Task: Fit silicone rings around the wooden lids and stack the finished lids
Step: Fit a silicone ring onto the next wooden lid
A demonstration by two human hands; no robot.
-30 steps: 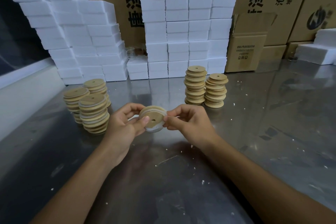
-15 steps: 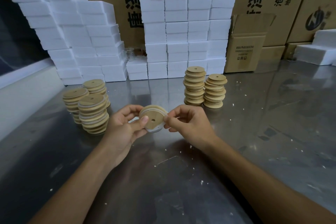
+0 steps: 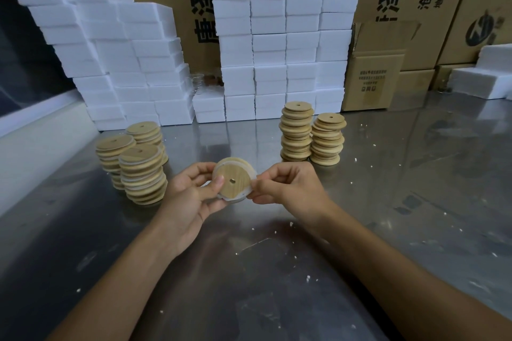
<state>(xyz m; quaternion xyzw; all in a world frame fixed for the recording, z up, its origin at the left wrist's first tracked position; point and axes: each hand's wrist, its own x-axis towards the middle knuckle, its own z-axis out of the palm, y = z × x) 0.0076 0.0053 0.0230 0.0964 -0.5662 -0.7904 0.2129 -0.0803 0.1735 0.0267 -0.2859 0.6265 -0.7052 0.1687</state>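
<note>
A round wooden lid (image 3: 232,180) with a small centre hole is held upright above the steel table, between both hands. A pale silicone ring (image 3: 235,197) runs around its rim. My left hand (image 3: 191,196) grips the lid's left side, thumb on its face. At the lid's right edge my right hand (image 3: 288,188) pinches the ring. Three stacks of ringed lids (image 3: 142,171) stand at the left. Two stacks of plain wooden lids (image 3: 310,135) stand behind the hands to the right.
The steel table (image 3: 277,271) is dotted with white foam crumbs. Walls of white foam blocks (image 3: 271,44) line the back, with printed cardboard cartons (image 3: 432,3) behind them and a small open carton (image 3: 374,72) at the right. A pale ledge (image 3: 36,144) runs along the left.
The hands and lid have stayed in place. The fingers shifted slightly around the lid's rim, working the ring.
</note>
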